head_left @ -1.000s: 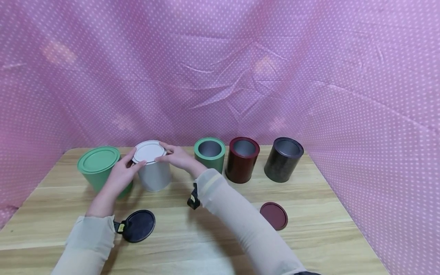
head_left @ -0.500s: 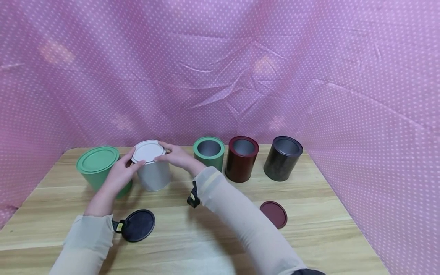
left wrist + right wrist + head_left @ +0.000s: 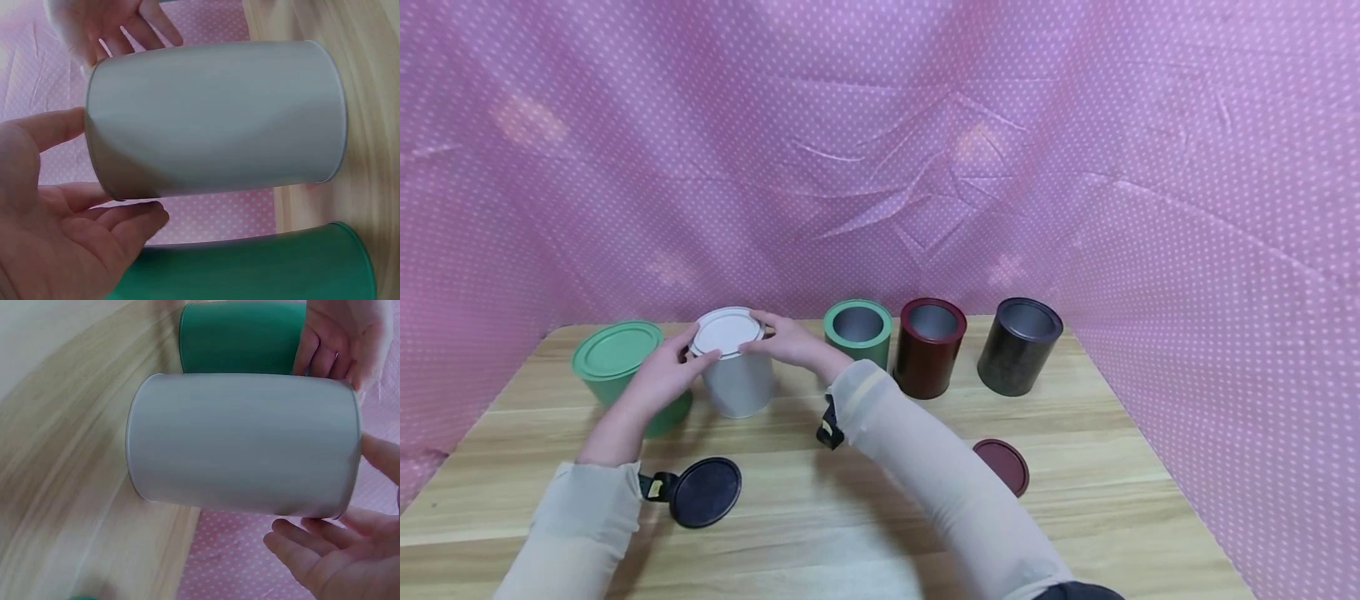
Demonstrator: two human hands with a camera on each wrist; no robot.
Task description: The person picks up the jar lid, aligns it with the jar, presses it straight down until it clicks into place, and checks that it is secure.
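Observation:
A light grey can stands upright at the back left of the table, topped by a white lid. Thumb and index finger of my left hand grip the left side of that lid's rim. On the right side, my right hand grips the rim the same way. In the left wrist view, the left hand's other fingers lie beside the can's wall. Other fingers of the right hand stand off the wall in the right wrist view. Partly behind my left hand is a green can with its green lid on.
Open cans in green, dark red and black stand along the back right. A black lid lies near my left wrist; a dark red lid lies beside my right sleeve. Pink dotted cloth surrounds the wooden table.
Both hands keep their grip on the white lid's rim. My left forearm has shifted slightly left, and my right sleeve now overlaps a bit more of the dark red lid.

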